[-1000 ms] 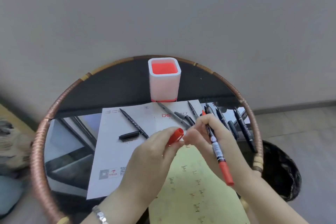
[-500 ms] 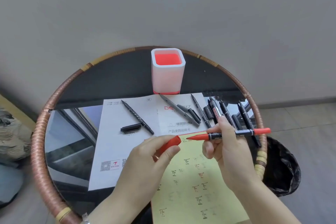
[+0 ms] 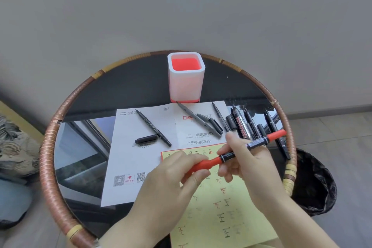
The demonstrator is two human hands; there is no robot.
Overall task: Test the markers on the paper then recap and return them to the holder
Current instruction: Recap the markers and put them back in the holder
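My right hand (image 3: 249, 165) grips the black barrel of a red marker (image 3: 257, 142) that lies nearly level above the yellow paper (image 3: 231, 207). My left hand (image 3: 171, 179) pinches the red cap (image 3: 203, 164), which sits over the marker's left end. The yellow paper bears several red and black test marks. The white holder (image 3: 186, 84) with a red inside stands at the table's back. It looks empty from here.
A white leaflet (image 3: 128, 157) lies under the yellow paper with a black pen (image 3: 153, 127), a loose black cap (image 3: 146, 139) and grey pens (image 3: 199, 121) on it. Several black markers (image 3: 251, 123) lie at the right. The round table has a woven rim (image 3: 48, 147). A black bin (image 3: 316, 183) stands right.
The cap in my left hand has gone from apart from the bare red tip to seated on that end of the marker. The marker stays nearly level in my right hand.
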